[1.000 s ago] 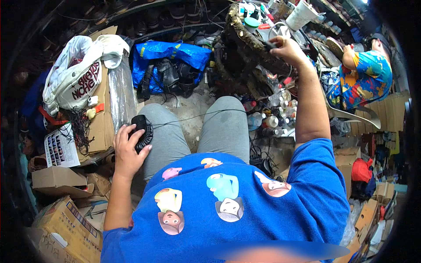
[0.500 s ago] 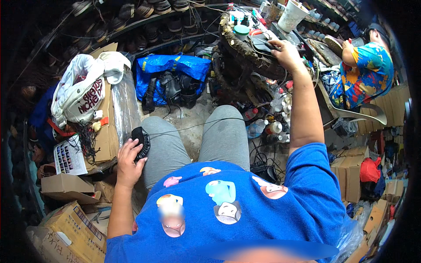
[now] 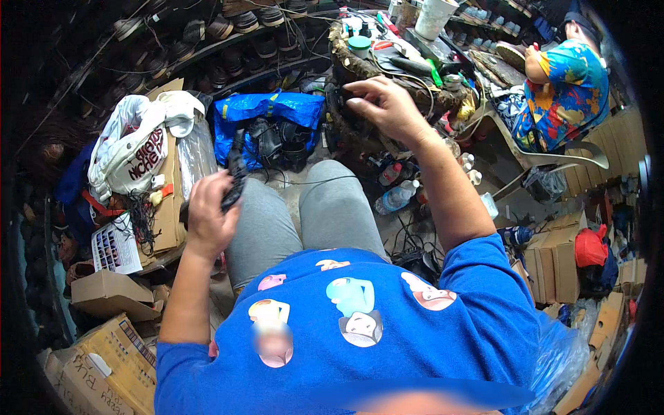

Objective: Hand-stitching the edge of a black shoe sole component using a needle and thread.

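My left hand is closed around a dark, gathered-looking black shoe, raised above my left thigh; motion blurs its outline. A thin black cord runs across my knees. My right hand is in the air in front of the cluttered workbench, thumb and fingers bent toward each other. Something dark shows at its fingertips, but I cannot make out what it is against the dark bench side. Near that hand on the bench top lie a long black object and a jar with a green lid.
A blue bag holding black footwear stands past my knees. On the left, a white printed cloth lies over cardboard. Plastic bottles stand right of my legs. Another person sits far right, beside a chair. Shoe shelves line the back.
My right hand has come off the bench top, moving left and toward me. My left hand has lifted the black shoe from my thigh and tilted it. The view has shifted slightly.
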`<state>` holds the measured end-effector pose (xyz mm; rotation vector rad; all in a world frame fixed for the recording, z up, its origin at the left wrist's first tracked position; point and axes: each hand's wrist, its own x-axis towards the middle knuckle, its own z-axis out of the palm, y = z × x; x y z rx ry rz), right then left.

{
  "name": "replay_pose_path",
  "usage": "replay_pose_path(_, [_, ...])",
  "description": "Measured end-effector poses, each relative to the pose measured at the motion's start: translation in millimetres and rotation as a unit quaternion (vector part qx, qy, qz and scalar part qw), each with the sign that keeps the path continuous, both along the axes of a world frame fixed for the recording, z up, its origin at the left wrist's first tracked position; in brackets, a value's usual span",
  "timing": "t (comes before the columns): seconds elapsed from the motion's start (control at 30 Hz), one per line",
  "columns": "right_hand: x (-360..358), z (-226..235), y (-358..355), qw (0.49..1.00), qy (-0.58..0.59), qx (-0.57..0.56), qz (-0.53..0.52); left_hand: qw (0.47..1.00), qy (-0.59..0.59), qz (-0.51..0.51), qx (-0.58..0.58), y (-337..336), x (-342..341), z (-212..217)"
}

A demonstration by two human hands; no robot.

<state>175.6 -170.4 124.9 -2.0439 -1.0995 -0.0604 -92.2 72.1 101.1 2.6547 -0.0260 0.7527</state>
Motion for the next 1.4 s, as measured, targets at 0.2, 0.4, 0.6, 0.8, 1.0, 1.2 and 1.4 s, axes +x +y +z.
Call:
replay_pose_path(0.2, [-53,7,4,0.961,0.229,-0.085,0.131,0.932,-0.029,-0.203,0.298,-81,53,-4])
replay_pose_path(0.4, [-77,-67,-35,0.884,0.037,-0.453,0.109,0.922,0.154,-0.274,0.226,-119,45,-80])
replay_pose_path(0.6, [-84,-113,-65,0.920,0.257,-0.286,0.070,0.953,0.151,-0.212,0.154,-108,29,-62])
replay_pose_path(0.8, [-87,-105,-47,0.898,0.262,-0.343,0.084,0.936,0.132,-0.250,0.209,-113,28,-62])
replay_pose_path(1.0, [-88,-86,-37,0.882,0.397,-0.229,0.110,0.956,0.031,-0.145,0.255,-81,25,-66])
replay_pose_path(1.2, [-83,-100,-14,0.886,0.392,-0.225,0.103,0.966,0.238,-0.086,-0.044,-72,42,-89])
replay_pose_path(1.4, [-83,-93,3,0.883,0.346,-0.303,0.099,0.943,0.192,-0.186,-0.198,-55,48,-110])
